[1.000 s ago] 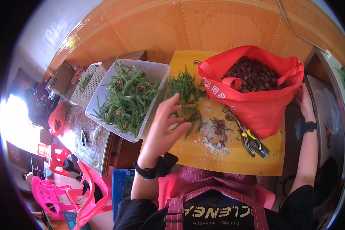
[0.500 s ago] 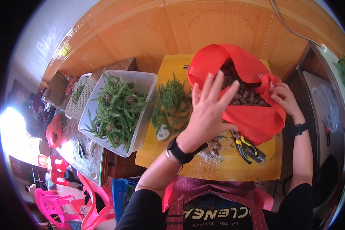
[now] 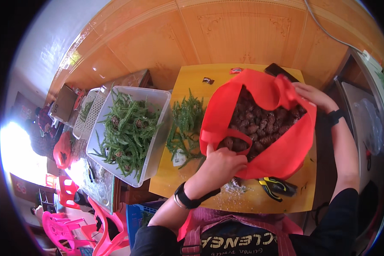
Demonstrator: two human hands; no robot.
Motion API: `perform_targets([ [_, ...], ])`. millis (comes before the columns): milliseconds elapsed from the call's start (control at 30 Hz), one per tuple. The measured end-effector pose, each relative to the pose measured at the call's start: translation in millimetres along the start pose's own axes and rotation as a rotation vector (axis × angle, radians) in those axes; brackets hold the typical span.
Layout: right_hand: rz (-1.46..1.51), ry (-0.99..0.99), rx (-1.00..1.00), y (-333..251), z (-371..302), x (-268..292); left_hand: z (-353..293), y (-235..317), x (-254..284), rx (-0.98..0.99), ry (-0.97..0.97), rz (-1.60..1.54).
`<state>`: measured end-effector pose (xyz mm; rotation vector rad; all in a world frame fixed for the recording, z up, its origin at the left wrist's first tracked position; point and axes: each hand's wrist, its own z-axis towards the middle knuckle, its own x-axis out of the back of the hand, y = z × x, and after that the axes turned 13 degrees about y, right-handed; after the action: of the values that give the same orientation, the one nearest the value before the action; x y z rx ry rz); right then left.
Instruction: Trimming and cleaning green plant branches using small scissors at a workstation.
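**Both hands now on the red bag**

The left hand has come off the green sprigs and dropped to the near rim of the red bag. A second ago it hovered, fingers spread, over the sprigs; half a second ago it was stretched flat across the bag's mouth. Now its fingers are curled and closed over the rim, with knuckles up and fingertips tucked inside, next to the brown cones that fill the bag. Whether it grips only cloth or also a cone, I cannot tell. Judging by this, the work has shifted from the greens to the bag's contents.

The right hand has stayed at the far rim, and its fingers pinch the red cloth and hold the mouth open.

The bag sits on the yellow table, right of centre. Just left of it lies a loose pile of sprigs. Beyond the table's left edge stands a clear tub heaped with more greenery. Yellow-handled pliers lie on the table at the bag's near side, among pale crumbs.
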<state>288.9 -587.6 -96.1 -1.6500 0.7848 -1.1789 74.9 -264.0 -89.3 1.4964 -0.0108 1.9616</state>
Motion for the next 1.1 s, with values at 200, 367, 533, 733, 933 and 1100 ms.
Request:
perform_targets([
  [200,0.035,0.017,-0.020,33,56,16,-21,3,2,0.019,0.099,-0.093],
  [367,-0.547,0.119,0.184,40,63,-2,-25,6,2,0.019,0.121,-0.006],
  [533,-0.484,0.291,0.295,88,105,29,-29,7,1,0.014,0.116,0.000],
  [733,-0.422,0.400,0.321,174,130,71,-26,4,-2,-0.011,0.137,-0.027],
  [933,-0.200,0.363,0.142,144,120,39,-30,4,0,0.028,0.128,-0.023],
  [1100,-0.071,0.338,0.064,119,102,29,-28,5,2,0.029,0.134,-0.032],
])
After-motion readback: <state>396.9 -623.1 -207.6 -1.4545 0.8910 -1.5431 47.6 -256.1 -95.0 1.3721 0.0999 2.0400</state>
